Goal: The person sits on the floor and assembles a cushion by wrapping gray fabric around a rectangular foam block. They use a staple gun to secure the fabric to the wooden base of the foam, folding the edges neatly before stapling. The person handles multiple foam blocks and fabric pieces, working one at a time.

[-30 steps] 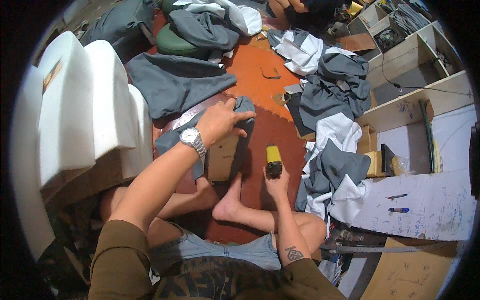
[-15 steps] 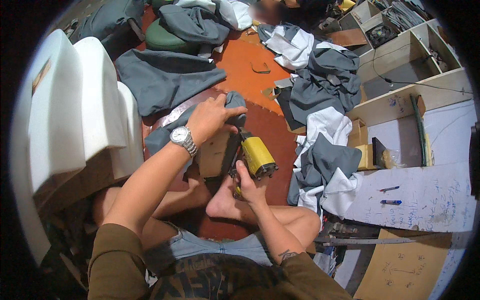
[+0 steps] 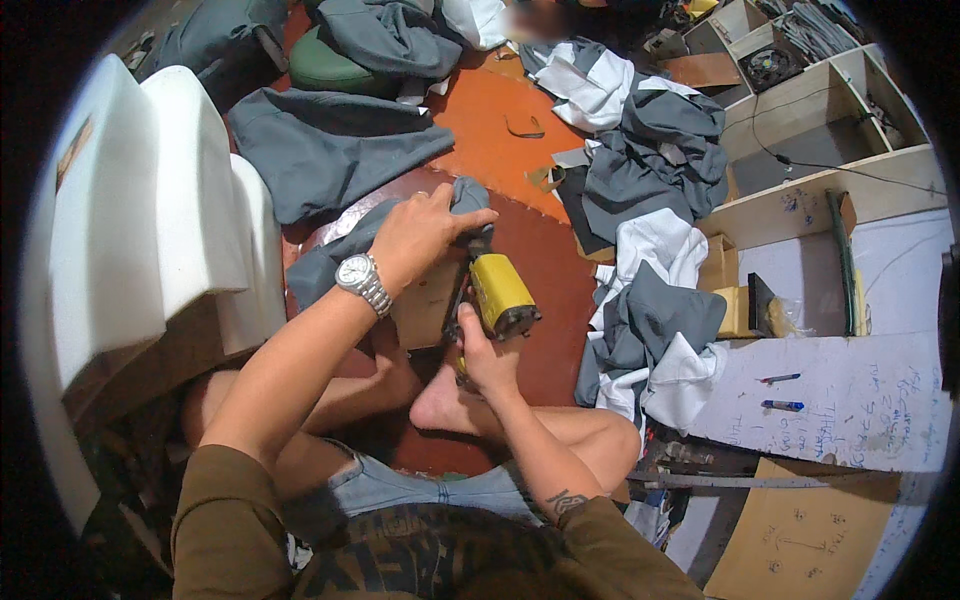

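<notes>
My right hand [image 3: 488, 358] is wrapped round the grip of a yellow and black staple gun [image 3: 503, 290]. The tool's nose points away from me, at the edge of a grey fabric cover [image 3: 340, 248]. That cover lies over a piece with a bare wooden board [image 3: 425, 312], which stands by my feet. My left hand [image 3: 425, 232], with a metal watch at the wrist, grips the fabric over the top edge, just beside the nose. The fingertips on the far side are partly hidden, and I cannot tell whether the nose touches the fabric.
White foam pieces [image 3: 185, 200] on wooden backs stand at my left. Grey fabric [image 3: 330, 150] lies ahead on the red and orange floor covering [image 3: 500, 100]. Grey and white covers [image 3: 650, 300] are heaped at right, beside wooden compartments [image 3: 800, 200] and a white board [image 3: 840, 400] with pens.
The staple gun has moved a little to the left and away from me, its nose now closer to the fabric edge. My left hand has kept its hold almost in place.
</notes>
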`<state>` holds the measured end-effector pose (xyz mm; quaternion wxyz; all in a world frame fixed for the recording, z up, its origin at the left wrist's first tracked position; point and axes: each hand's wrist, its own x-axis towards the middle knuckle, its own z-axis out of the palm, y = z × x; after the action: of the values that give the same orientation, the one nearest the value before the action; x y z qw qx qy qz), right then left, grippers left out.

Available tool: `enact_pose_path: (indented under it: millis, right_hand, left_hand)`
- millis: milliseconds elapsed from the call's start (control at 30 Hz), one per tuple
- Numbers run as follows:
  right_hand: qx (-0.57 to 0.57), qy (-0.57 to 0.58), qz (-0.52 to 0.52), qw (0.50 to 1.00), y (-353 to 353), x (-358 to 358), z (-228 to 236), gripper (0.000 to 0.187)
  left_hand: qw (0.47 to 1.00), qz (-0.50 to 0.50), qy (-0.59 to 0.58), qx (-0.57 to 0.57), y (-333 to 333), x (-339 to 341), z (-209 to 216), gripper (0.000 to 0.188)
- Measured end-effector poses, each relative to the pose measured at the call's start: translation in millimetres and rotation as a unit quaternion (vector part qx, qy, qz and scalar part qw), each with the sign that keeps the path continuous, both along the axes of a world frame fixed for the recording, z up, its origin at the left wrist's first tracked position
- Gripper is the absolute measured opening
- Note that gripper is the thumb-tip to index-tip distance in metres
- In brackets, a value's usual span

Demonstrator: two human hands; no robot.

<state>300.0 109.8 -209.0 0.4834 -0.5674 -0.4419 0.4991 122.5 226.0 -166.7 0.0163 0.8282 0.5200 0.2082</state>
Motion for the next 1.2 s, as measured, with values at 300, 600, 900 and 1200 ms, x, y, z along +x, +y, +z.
enact_pose_path:
  millis: [300,600,900,1200]
  right_hand:
    - [0.008,-0.055,0.042,0.998,-4.3,-7.4,-10.0,0.028]
    - [0.041,-0.066,0.064,0.995,-9.5,-8.1,-3.1,0.027]
    - [0.151,-0.184,0.158,0.958,-8.6,22.7,-27.0,0.032]
    - [-0.157,-0.635,0.166,0.738,-2.5,208.4,-42.9,0.07]
  left_hand:
    - [0.913,-0.141,-0.241,-0.296,10.9,-57.2,25.3,0.072]
    - [0.864,-0.192,-0.252,-0.391,17.8,-81.6,22.1,0.085]
    - [0.867,-0.15,-0.211,-0.425,14.6,-85.2,26.1,0.094]
    - [0.919,-0.124,-0.252,-0.276,-46.7,-54.1,30.0,0.092]
